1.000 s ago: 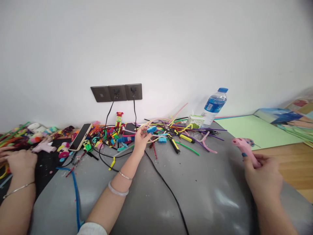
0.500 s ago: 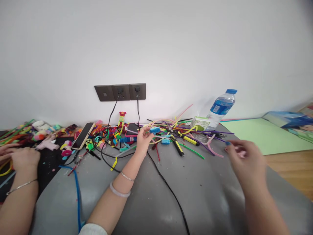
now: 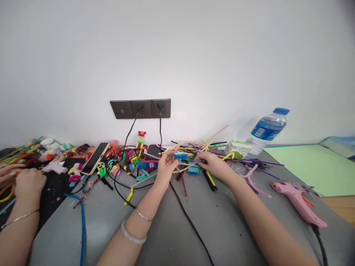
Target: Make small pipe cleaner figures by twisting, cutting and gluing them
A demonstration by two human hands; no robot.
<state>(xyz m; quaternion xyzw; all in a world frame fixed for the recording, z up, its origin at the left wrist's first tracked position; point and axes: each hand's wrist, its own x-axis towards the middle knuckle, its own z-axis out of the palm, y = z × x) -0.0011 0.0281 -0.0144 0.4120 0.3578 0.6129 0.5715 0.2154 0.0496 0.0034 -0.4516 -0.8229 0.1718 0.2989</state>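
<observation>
My left hand (image 3: pixel 167 165) pinches a small blue fuzzy piece (image 3: pixel 181 156), seemingly folded pipe cleaner, above the middle of the table. From beside it a thin light blue strip (image 3: pixel 191 163) runs to the right; whether the two are joined I cannot tell. The thumb and fingers of my right hand (image 3: pixel 210 162) are closed on the strip's right end. Just below, a similar blue piece (image 3: pixel 193 170) lies on the table. Pliers with black and yellow handles (image 3: pixel 210 180) are partly hidden under my right hand. At the right rests a pink glue gun (image 3: pixel 298 201).
Loose pipe cleaners (image 3: pixel 216 147), a green-and-white box (image 3: pixel 237 149) and a tilted water bottle (image 3: pixel 267 129) stand along the wall. Black cables (image 3: pixel 188 218) cross the grey table. At left are a phone (image 3: pixel 95 158), small figures and another person's hands (image 3: pixel 29 183).
My right hand has moved from the far right to the middle, beside my left hand, and closed on the light blue strip. The glue gun now shows at right. The view has shifted slightly.
</observation>
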